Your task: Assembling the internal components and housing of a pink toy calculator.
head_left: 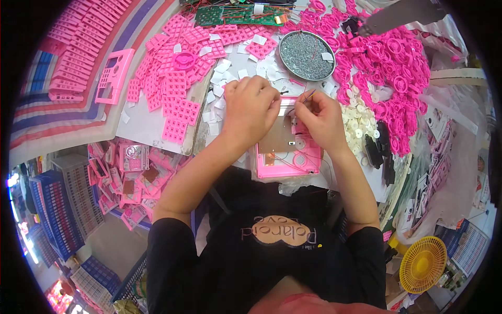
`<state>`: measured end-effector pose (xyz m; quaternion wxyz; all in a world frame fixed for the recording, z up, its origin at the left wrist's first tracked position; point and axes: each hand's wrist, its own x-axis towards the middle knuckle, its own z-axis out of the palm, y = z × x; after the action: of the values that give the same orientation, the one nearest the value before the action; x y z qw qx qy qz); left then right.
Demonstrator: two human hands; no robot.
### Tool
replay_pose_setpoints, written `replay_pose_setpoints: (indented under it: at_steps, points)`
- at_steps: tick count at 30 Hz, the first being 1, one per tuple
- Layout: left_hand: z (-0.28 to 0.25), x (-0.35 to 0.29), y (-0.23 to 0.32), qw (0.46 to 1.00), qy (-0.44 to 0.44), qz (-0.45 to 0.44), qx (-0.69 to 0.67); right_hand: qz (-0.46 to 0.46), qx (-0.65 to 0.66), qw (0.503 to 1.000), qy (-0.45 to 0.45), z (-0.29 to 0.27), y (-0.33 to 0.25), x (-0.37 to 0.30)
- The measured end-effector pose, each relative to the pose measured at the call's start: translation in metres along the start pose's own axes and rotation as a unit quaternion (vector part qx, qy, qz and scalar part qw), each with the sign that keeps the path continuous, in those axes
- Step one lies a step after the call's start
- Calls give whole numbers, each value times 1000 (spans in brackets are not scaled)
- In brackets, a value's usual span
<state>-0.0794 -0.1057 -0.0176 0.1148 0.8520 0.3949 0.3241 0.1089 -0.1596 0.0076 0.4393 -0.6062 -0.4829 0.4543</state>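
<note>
A pink plastic casing [315, 166] lies open in front of me, with a brown circuit board [273, 140] inside its left part. Thin wires [303, 168] loop over a pink ring in its lower right. My left hand [251, 107] rests over the casing's upper left, its fingers curled and closed near the top edge; what they hold is hidden. Over the upper right, my right hand [322, 123] pinches a thin dark wire [309, 96] between thumb and fingers.
A round tray of small screws [306, 55] stands beyond the casing. Pink button pads [175, 83] heap to the left, pink rings [389, 89] and white discs [360, 123] to the right. Green circuit boards [235, 15] lie at the back. A yellow basket [423, 264] sits lower right.
</note>
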Motion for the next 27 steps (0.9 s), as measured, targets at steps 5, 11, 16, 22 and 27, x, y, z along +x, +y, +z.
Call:
replay_pose_setpoints:
  at_steps: [5,11,16,22,27]
  points:
    - [1,13,5,999,33,-20,-9,-165,-140,976,-14,4,0,-9]
    - [-2,15,4,998,-14,47,-28,-351,-377,846,-136,8,4,-22]
    - [-26,-15,0,936,-19,-219,-275,-339,-382,836,-201,5,-9,-31]
    - [-6,6,1,991,-53,-125,7,-350,-387,829,-200,3,-11,-32]
    - [1,14,5,998,-44,-46,0,-373,-353,829,-220,-5,-7,-35]
